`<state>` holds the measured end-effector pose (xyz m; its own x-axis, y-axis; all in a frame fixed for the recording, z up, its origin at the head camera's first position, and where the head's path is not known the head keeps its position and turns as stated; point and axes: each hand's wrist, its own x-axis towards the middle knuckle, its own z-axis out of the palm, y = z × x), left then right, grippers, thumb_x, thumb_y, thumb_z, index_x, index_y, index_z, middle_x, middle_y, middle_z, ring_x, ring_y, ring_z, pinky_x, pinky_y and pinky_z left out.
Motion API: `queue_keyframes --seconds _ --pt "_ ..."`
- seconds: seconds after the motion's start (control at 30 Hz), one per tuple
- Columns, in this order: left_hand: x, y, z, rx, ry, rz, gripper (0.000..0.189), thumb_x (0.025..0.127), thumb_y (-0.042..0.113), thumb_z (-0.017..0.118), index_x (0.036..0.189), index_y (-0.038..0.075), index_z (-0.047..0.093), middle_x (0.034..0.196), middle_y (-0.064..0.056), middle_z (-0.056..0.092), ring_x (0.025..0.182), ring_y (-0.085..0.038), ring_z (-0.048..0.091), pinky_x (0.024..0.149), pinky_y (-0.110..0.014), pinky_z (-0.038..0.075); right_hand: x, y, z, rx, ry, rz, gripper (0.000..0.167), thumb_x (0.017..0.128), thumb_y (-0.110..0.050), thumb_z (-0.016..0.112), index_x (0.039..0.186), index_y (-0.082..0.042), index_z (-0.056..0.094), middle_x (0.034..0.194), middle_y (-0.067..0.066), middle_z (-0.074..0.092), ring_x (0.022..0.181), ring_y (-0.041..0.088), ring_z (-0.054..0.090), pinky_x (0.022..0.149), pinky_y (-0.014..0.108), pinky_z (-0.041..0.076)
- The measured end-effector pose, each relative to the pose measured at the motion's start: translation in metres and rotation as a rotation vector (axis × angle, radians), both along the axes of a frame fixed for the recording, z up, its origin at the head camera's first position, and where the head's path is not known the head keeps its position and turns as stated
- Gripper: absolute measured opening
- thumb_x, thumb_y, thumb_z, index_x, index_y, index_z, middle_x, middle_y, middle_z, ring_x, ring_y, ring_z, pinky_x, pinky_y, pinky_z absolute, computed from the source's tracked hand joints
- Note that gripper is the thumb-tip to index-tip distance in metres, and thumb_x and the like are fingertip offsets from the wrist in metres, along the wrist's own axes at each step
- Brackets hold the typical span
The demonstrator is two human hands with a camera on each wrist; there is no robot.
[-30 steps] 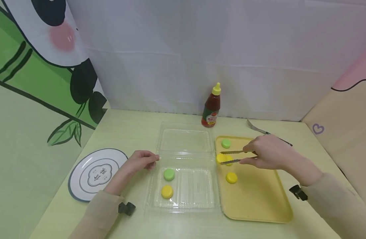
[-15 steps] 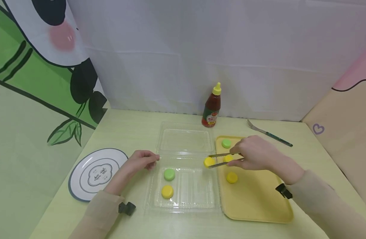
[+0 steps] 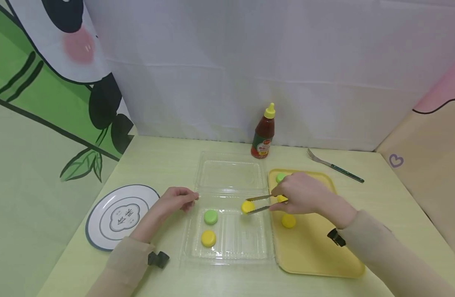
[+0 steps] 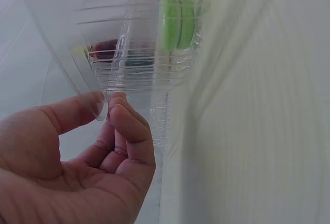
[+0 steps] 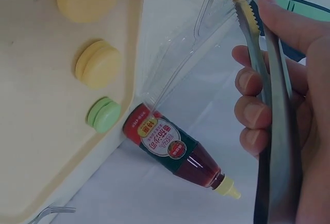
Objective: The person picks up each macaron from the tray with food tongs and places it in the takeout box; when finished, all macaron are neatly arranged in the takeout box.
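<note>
My right hand (image 3: pixel 302 193) grips metal tongs (image 5: pixel 278 126), whose serrated tips pinch a yellow macaron (image 3: pixel 247 207) over the right part of a clear plastic box (image 3: pixel 233 258). The thumb and fingers of my left hand (image 4: pixel 111 146) pinch the box's edge near its hinge on the left side. Inside the box, a green macaron (image 3: pixel 210 217) and another yellow macaron (image 3: pixel 208 238) sit in the left part. On the yellow tray (image 3: pixel 320 255) lie a green macaron (image 5: pixel 104 114) and two yellow macarons (image 5: pixel 98 64), partly behind my right hand in the head view.
The box's lid (image 3: pixel 229 175) lies folded back. Behind it stands a ketchup bottle (image 3: pixel 262 136) with a yellow cap. A fork (image 3: pixel 335 167) lies beyond the tray, and a white plate (image 3: pixel 101 222) with a blue rim is at the left.
My right hand has moved left from the tray, carrying a yellow macaron in the tongs over the box. My left hand stays at the box's edge.
</note>
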<state>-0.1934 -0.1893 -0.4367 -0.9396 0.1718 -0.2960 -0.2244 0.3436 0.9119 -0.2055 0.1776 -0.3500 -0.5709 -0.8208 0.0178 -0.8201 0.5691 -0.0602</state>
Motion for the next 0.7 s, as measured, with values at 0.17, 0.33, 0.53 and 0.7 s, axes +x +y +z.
queue_keyframes --seconds 0.17,0.33,0.53,0.7 --pt "0.000 0.000 -0.001 0.001 0.006 -0.001 0.025 0.098 0.015 0.062 0.101 -0.010 0.067 0.074 -0.002 0.059 0.069 -0.014 0.054 0.067 -0.027 0.049 -0.001 -0.007 -0.005 -0.002 -0.009 0.019 0.036 0.086 -0.043 0.076 0.065 -0.022 0.057 0.056 -0.014 0.036 0.052 0.002 0.037 0.050 0.022 0.030" --pt "0.000 0.001 0.000 -0.005 0.007 0.001 0.025 0.098 0.016 0.063 0.100 -0.009 0.067 0.074 -0.002 0.059 0.069 -0.014 0.054 0.067 -0.027 0.049 -0.002 -0.013 -0.009 0.001 -0.027 0.023 0.039 0.087 -0.044 0.076 0.064 -0.021 0.053 0.058 -0.014 0.031 0.052 0.003 0.031 0.050 0.023 0.025" --pt "0.000 0.001 0.000 -0.012 0.006 0.006 0.026 0.098 0.016 0.063 0.101 -0.009 0.067 0.074 -0.002 0.059 0.069 -0.014 0.054 0.067 -0.027 0.048 -0.003 -0.021 -0.014 -0.004 -0.030 0.041 0.046 0.087 -0.044 0.076 0.061 -0.022 0.044 0.058 -0.013 0.026 0.052 0.003 0.028 0.050 0.023 0.022" --pt "0.001 0.000 0.000 -0.014 0.008 0.002 0.026 0.098 0.017 0.063 0.100 -0.009 0.067 0.073 -0.002 0.059 0.069 -0.014 0.053 0.067 -0.027 0.048 -0.002 -0.027 -0.016 0.013 -0.040 0.039 0.041 0.086 -0.044 0.076 0.063 -0.021 0.051 0.057 -0.014 0.035 0.052 0.003 0.033 0.050 0.022 0.026"
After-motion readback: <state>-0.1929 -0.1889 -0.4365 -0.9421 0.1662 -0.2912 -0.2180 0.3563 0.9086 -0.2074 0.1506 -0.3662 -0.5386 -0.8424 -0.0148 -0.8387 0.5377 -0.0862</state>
